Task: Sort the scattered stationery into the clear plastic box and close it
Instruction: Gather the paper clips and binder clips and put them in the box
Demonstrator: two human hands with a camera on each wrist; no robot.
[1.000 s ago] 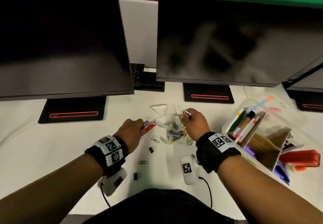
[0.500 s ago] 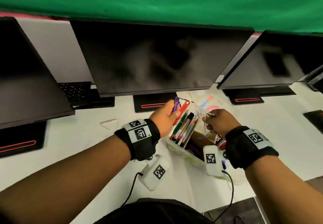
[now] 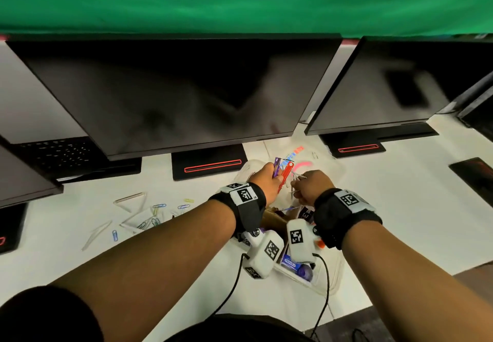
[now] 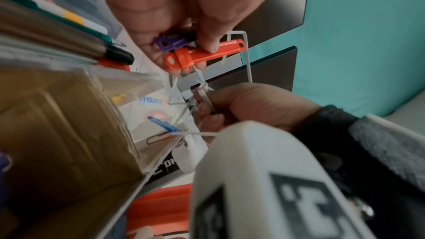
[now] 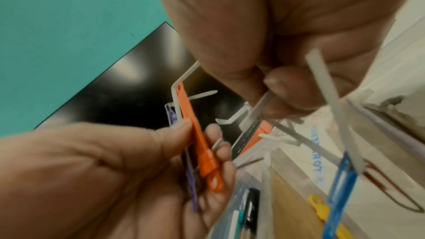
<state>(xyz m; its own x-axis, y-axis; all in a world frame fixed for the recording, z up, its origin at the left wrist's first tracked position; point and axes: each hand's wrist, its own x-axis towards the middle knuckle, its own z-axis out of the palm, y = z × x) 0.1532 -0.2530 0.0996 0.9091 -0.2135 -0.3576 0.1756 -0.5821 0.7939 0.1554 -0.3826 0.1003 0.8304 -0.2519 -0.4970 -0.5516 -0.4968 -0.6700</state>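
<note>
The clear plastic box (image 3: 324, 279) sits open on the white worktop (image 3: 400, 221) at lower centre of the head view, under both wrists, already holding pens (image 4: 69, 15) and a brown card divider (image 4: 64, 134); its thin walls look light and likely to slide if nudged, so it is best steadied by the rim. Above it the left hand (image 3: 268, 185) has its grip closed, thumb pressing an orange plastic clip (image 4: 202, 54) and a purple clip (image 4: 170, 42) against the fingers; both are stiff, smooth and slippery, best held flat along the shaft. The right hand (image 3: 310, 186) pinches a bunch of white cable ties (image 5: 260, 108), springy and prone to snag, with a blue paper clip (image 5: 340, 179) caught on one. More paper clips (image 3: 157, 215) lie scattered at left, tiny and light. Blue lettering on the lid (image 3: 320, 160) is blurred, perhaps "STORAGE", though I cannot read it.
</note>
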